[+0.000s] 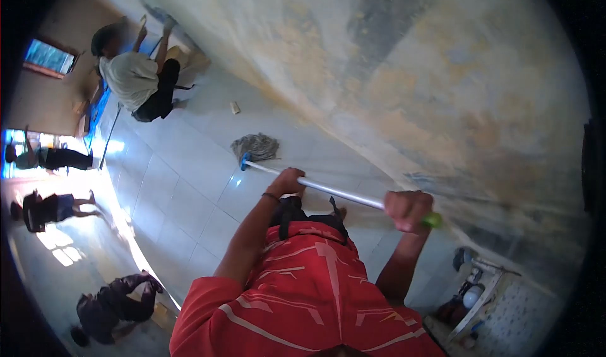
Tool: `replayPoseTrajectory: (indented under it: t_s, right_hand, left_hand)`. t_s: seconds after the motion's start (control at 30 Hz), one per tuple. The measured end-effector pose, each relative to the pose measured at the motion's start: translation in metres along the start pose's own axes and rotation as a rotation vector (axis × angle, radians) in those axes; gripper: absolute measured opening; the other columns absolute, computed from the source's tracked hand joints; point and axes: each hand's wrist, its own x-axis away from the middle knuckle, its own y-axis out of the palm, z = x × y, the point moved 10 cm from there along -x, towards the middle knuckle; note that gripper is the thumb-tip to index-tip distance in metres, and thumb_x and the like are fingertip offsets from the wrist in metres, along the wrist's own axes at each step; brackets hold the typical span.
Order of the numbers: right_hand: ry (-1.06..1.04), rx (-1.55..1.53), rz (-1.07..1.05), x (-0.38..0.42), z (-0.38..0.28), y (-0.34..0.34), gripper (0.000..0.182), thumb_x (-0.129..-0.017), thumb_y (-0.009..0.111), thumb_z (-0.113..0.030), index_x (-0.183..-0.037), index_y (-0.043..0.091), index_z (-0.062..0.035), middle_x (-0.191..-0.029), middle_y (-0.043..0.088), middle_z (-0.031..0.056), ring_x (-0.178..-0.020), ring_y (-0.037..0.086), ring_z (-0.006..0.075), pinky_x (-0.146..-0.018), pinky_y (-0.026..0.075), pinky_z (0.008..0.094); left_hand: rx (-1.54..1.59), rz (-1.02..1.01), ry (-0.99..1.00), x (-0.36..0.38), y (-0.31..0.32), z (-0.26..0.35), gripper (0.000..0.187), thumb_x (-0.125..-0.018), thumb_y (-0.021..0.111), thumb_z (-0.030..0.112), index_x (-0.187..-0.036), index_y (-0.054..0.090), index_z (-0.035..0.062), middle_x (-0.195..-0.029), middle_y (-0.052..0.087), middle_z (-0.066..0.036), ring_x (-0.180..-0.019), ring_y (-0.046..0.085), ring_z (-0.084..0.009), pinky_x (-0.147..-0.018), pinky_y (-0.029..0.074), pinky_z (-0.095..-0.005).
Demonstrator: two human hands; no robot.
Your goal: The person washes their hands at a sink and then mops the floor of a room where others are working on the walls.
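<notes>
A mop with a silver pole (pixel 344 195) slants across the view in front of my red shirt. Low on the pole, my left hand (pixel 288 181) is wrapped round the metal. At the upper end, by the green grip (pixel 433 219), my right hand (pixel 408 210) is closed round the handle. The grey string mop head (pixel 255 147) lies on the pale tiled floor (pixel 189 193), joined to the pole by a blue connector (pixel 245 162). My fingertips are partly hidden behind the pole.
A stained wall (pixel 404 92) runs along the right. A small pale block (pixel 235 107) lies on the floor. One person (pixel 134 79) crouches by the wall, others are at left, and another (pixel 120 306) bends low. A table with items (pixel 486 294) stands lower right.
</notes>
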Motion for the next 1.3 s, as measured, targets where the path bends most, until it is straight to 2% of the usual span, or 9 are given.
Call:
replayPoseTrajectory:
  t_s: [0.13, 0.27, 0.5, 0.83, 1.03, 1.1, 1.13, 1.23, 1.3]
  right_hand:
    - [0.152, 0.182, -0.116, -0.03, 0.065, 0.04, 0.009, -0.071, 0.065, 0.001, -0.071, 0.058, -0.0041, -0.066, 0.057, 0.0063, -0.061, 0.053, 0.0206, -0.07, 0.045, 0.0383]
    - [0.137, 0.307, -0.193, -0.03, 0.081, 0.077, 0.013, -0.07, 0.062, 0.008, -0.073, 0.058, -0.003, -0.066, 0.059, 0.0066, -0.061, 0.056, 0.0207, -0.071, 0.045, 0.0384]
    - [0.166, 0.363, -0.196, 0.003, 0.032, 0.068, 0.015, -0.063, 0.06, 0.01, -0.071, 0.058, -0.0027, -0.06, 0.056, 0.0069, -0.054, 0.052, 0.0192, -0.066, 0.045, 0.0364]
    - [-0.059, 0.496, -0.156, 0.014, -0.105, 0.054, 0.012, -0.059, 0.065, 0.0, -0.069, 0.061, -0.0047, -0.055, 0.054, 0.0047, -0.05, 0.053, 0.0181, -0.053, 0.045, 0.0311]
    - [-0.276, 0.691, -0.093, 0.054, -0.199, 0.046, 0.011, -0.063, 0.071, -0.009, -0.069, 0.062, -0.012, -0.065, 0.062, 0.001, -0.06, 0.061, 0.0129, -0.054, 0.048, 0.0263]
    - [-0.395, 0.646, -0.139, 0.082, -0.229, 0.055, 0.005, -0.07, 0.068, -0.012, -0.072, 0.063, -0.0123, -0.068, 0.063, 0.0021, -0.061, 0.062, 0.0147, -0.055, 0.049, 0.0261]
    - [-0.342, 0.767, -0.282, 0.093, -0.242, 0.07, 0.03, -0.07, 0.068, -0.025, -0.097, 0.06, -0.0141, -0.063, 0.061, -0.0012, -0.052, 0.057, 0.01, -0.049, 0.045, 0.025]
    - [-0.387, 1.128, -0.064, 0.1, -0.258, 0.107, 0.019, -0.074, 0.063, -0.023, -0.088, 0.062, -0.0103, -0.063, 0.06, 0.0028, -0.055, 0.057, 0.0158, -0.052, 0.046, 0.0284]
    - [0.043, 1.721, -0.125, 0.075, -0.212, 0.108, 0.015, -0.078, 0.057, -0.017, -0.08, 0.062, -0.0031, -0.062, 0.057, 0.0068, -0.056, 0.054, 0.021, -0.054, 0.045, 0.0308]
  left_hand:
    - [-0.077, 0.17, -0.05, 0.046, -0.042, -0.079, 0.025, -0.063, 0.064, 0.025, -0.077, 0.063, 0.0043, -0.08, 0.062, -0.02, -0.083, 0.058, -0.0372, -0.076, 0.047, -0.0428]
    - [-0.101, 0.101, -0.151, 0.073, -0.026, -0.133, 0.025, -0.06, 0.066, 0.021, -0.08, 0.064, 0.0053, -0.084, 0.062, -0.016, -0.084, 0.059, -0.0323, -0.077, 0.048, -0.0395]
    - [-0.047, 0.241, -0.038, 0.065, -0.019, -0.051, 0.012, -0.059, 0.063, 0.018, -0.062, 0.059, 0.0071, -0.066, 0.06, -0.016, -0.069, 0.058, -0.0353, -0.063, 0.047, -0.0431]
    - [0.131, 0.258, 0.214, -0.002, 0.036, 0.099, 0.021, -0.066, 0.065, 0.024, -0.062, 0.056, 0.0059, -0.064, 0.057, -0.015, -0.066, 0.055, -0.0372, -0.061, 0.044, -0.044]
    - [0.107, -0.068, 0.274, -0.022, 0.094, 0.202, 0.026, -0.06, 0.064, 0.027, -0.078, 0.064, 0.0086, -0.077, 0.062, -0.016, -0.078, 0.059, -0.0351, -0.069, 0.047, -0.0434]
    - [0.072, -0.326, 0.23, -0.014, 0.117, 0.221, 0.036, -0.06, 0.064, 0.025, -0.091, 0.065, 0.0079, -0.085, 0.062, -0.017, -0.084, 0.059, -0.0341, -0.075, 0.047, -0.0413]
    - [0.032, -0.489, 0.219, -0.008, 0.133, 0.223, 0.04, -0.06, 0.064, 0.025, -0.096, 0.064, 0.0071, -0.087, 0.063, -0.017, -0.085, 0.059, -0.0337, -0.077, 0.047, -0.0408]
    - [0.093, -0.325, 0.361, -0.007, 0.138, 0.225, 0.033, -0.061, 0.064, 0.026, -0.088, 0.065, 0.0063, -0.082, 0.063, -0.018, -0.082, 0.06, -0.0345, -0.073, 0.047, -0.0424]
    - [0.077, -0.326, 0.341, -0.012, 0.135, 0.226, 0.033, -0.062, 0.063, 0.026, -0.087, 0.065, 0.0063, -0.08, 0.062, -0.018, -0.081, 0.06, -0.0346, -0.073, 0.048, -0.0425]
